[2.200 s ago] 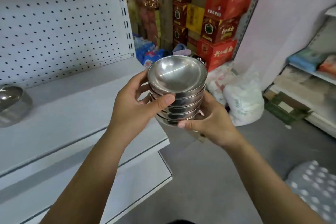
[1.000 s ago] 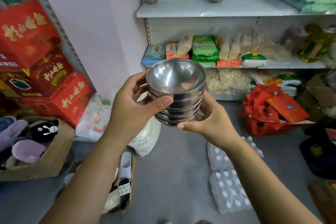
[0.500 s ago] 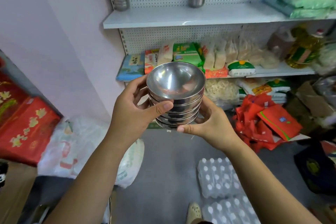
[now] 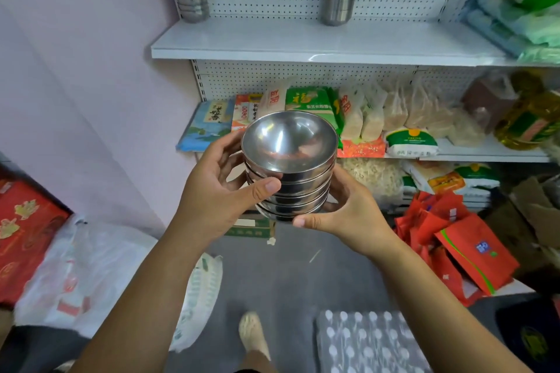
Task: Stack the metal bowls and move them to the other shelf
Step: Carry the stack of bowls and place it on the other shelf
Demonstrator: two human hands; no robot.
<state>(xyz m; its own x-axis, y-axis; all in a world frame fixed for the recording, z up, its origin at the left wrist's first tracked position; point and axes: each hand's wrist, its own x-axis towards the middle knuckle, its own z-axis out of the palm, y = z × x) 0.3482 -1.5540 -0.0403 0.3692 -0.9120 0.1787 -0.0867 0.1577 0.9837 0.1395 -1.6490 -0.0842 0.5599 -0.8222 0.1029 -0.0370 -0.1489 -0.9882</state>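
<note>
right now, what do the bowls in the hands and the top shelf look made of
Stack of bowls: polished metal, likely stainless steel, by the mirror-like reflections. Top shelf: glossy white, probably painted metal; glare shows, material unsure.

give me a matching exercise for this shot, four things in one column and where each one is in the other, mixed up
Things
1. near bowl stack
2. far bowl stack
3. metal cup stack
4. wrapped bottle pack

Places
A. on the floor, lower right
B. gripped between the left hand and right hand
C. left end of the top shelf, beside the wall
D. on the top shelf, nearer its middle

Pairs: 1-B, 2-C, 3-D, 4-A
</note>
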